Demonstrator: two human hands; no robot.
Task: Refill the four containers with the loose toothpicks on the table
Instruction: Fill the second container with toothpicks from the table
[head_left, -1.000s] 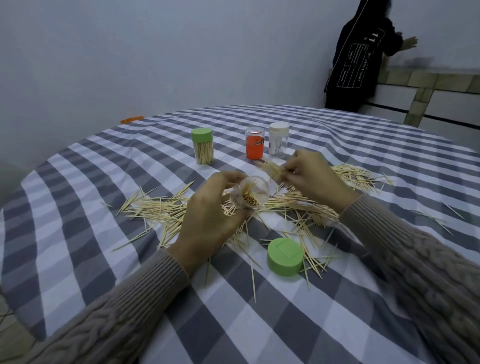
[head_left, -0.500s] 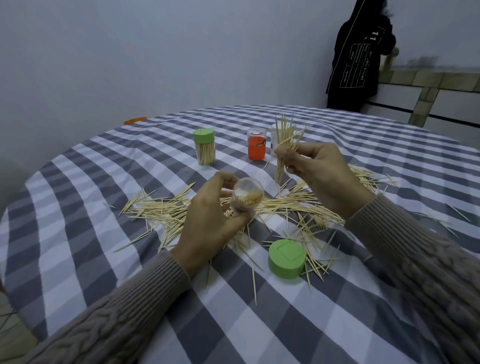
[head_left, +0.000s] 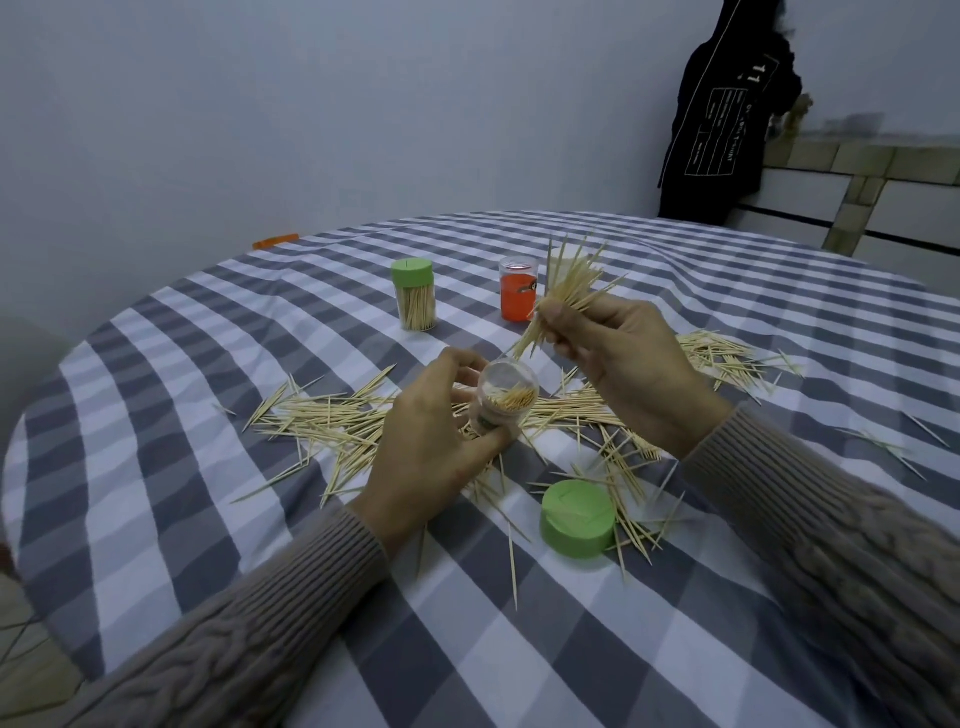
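Toothpicks, thin pale wooden sticks (head_left: 332, 426), lie scattered over the grey-and-white checked tablecloth (head_left: 156, 395). The left hand (head_left: 431, 452) grips a clear plastic cylindrical container (head_left: 504, 400), partly filled and tilted with its open mouth toward the right hand (head_left: 623, 364). The right hand pinches a fanned bundle of toothpicks (head_left: 563, 299) at mid-length, above and just beyond the container mouth. Procedure: square the bundle so the lower tips align, bring them over the mouth, then slide them in parallel with the sticks already inside; splayed tips are likely to catch the rim. A round green plastic lid (head_left: 576, 517) lies near, toward the camera.
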